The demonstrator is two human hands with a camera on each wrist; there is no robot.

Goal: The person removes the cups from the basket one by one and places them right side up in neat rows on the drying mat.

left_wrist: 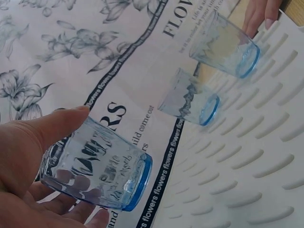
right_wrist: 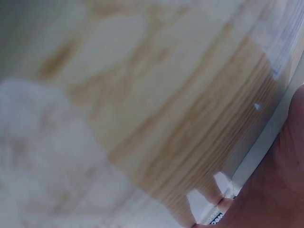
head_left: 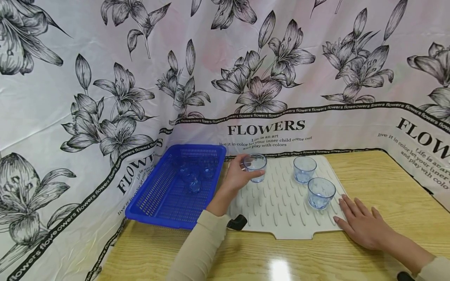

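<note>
My left hand [head_left: 239, 173] grips a clear bluish drinking glass [head_left: 259, 177] over the back left of a white ridged draining mat [head_left: 272, 207]. In the left wrist view, thumb and fingers curl round this glass [left_wrist: 109, 166], its blue base turned toward the mat. Two similar glasses stand upright on the mat's right half: one glass [head_left: 304, 169] at the back, another glass [head_left: 320, 193] nearer the front. My right hand [head_left: 365, 226] lies flat with fingers spread, its fingertips at the mat's right edge. The right wrist view mostly shows blurred wood grain beside that hand.
A blue plastic basket [head_left: 158, 214] sits left of the mat with several glasses [head_left: 194, 183] inside. Beneath everything is a wooden table [head_left: 246, 257]. Flower-printed cloth [head_left: 197, 136] hangs behind and along both sides. A black object [head_left: 237, 222] shows at my left wrist.
</note>
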